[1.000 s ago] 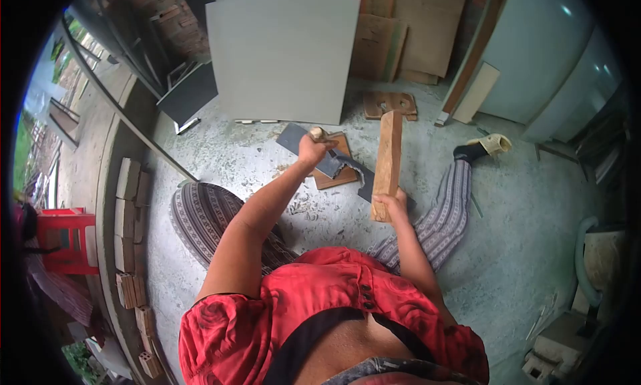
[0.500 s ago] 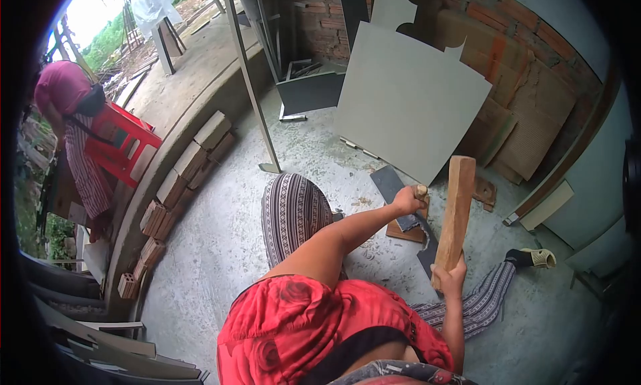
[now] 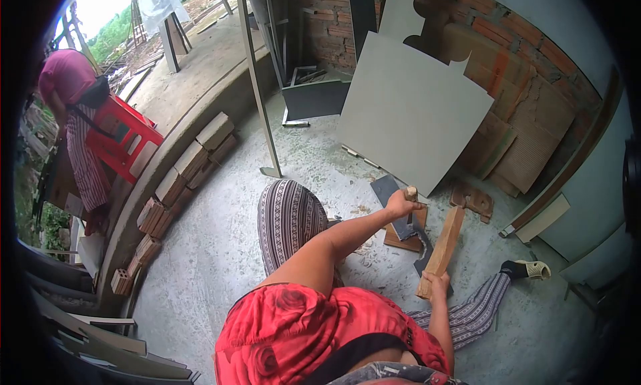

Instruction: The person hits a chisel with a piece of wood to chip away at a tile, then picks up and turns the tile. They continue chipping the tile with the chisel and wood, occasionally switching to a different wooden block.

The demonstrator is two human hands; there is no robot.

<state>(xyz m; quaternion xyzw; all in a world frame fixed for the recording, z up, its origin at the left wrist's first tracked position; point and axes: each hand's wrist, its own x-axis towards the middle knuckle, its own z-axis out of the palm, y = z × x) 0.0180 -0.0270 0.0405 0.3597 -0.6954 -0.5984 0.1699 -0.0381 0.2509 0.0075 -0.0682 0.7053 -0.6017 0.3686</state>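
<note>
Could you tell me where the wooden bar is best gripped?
Take the wooden bar by its near, lower end, from the body side, as the right hand does. It is long and straight, slanting away toward the dark tile, leaving its far end free.

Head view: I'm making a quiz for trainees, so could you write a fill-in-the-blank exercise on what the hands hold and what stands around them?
1. The right hand grips the lower end of a long ___ stick.
2. The tool with the short handle is gripped in the ___ hand.
3. The big grey panel leans against a ___ wall.
4. The plastic stool at the far left is ___.

Missing words: wooden; left; brick; red.
</note>
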